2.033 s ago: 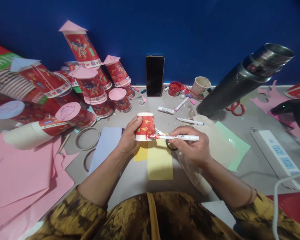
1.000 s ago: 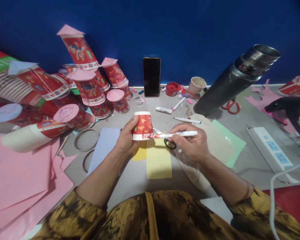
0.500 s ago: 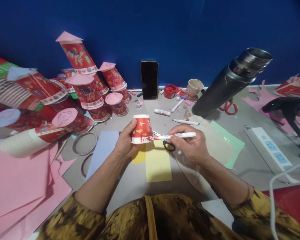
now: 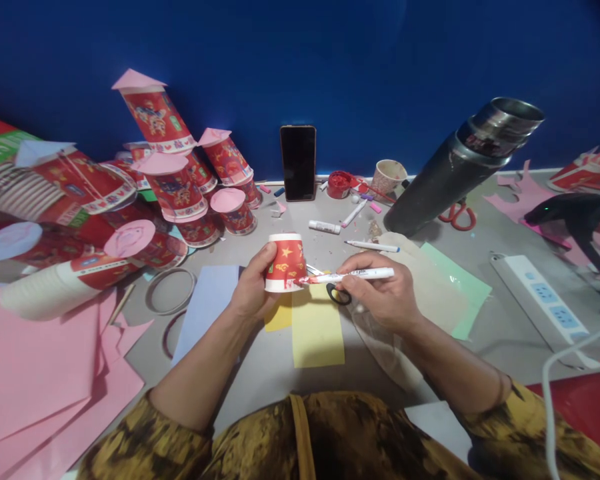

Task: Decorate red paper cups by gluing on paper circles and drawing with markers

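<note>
My left hand (image 4: 253, 283) grips a red paper cup (image 4: 286, 261) from its left side, upside down, with its white rim band at the bottom. Gold stars and swirls decorate the cup, and red marks show along the lower band. Between the fingers of my right hand (image 4: 383, 288) is a white marker (image 4: 365, 274), held almost level. Its red tip meets the lower right of the cup. Behind the marker lie black-handled scissors (image 4: 339, 294), partly hidden. Yellow paper (image 4: 319, 333) lies on the table below the cup.
Cups with pink paper cones (image 4: 173, 185) are stacked at left, near pink sheets (image 4: 40, 360). A phone (image 4: 299, 163) leans on the blue wall. Loose markers (image 4: 373, 245) lie in the middle. At right are a dark thermos (image 4: 445, 167) and a power strip (image 4: 545, 303).
The view has shifted slightly, so most things sit a little lower. My hands keep hold of the cup and marker, with the red tip still at the cup's lower band.
</note>
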`<state>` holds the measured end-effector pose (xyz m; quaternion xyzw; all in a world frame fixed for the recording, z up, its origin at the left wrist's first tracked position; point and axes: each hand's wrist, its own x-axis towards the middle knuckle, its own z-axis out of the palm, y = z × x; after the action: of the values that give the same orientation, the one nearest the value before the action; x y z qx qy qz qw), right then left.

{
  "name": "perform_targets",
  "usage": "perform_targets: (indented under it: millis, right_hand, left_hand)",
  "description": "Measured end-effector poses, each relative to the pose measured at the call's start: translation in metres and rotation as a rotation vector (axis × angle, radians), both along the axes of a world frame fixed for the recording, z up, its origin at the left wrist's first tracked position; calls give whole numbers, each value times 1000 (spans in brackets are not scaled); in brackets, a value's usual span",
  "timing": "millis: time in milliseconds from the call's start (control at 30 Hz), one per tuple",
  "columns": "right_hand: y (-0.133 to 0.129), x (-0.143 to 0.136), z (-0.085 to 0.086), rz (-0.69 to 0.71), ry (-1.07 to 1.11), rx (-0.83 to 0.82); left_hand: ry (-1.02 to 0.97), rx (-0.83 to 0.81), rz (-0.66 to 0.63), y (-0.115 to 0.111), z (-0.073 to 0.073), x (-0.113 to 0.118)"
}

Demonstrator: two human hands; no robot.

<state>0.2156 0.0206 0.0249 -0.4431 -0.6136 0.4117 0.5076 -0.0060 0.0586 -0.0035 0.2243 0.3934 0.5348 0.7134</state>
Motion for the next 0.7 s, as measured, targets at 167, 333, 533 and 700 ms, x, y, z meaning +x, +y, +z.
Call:
perform_targets:
  millis: [167,333,533,700]
  right_hand:
    - [-1,1,0,51,3,-38]
    - [0,1,1,-9,11,-7]
    - [0,1,1,23,17,-52]
    - [2,3,3,18,18,-42]
  left_hand:
    - [-17,-21,-8,0,3,0]
    - [-27,-35,-17,0,6,1]
    - [-37,-71,4,-1,10,3]
    - [-41,-70,-9,-1,10,3]
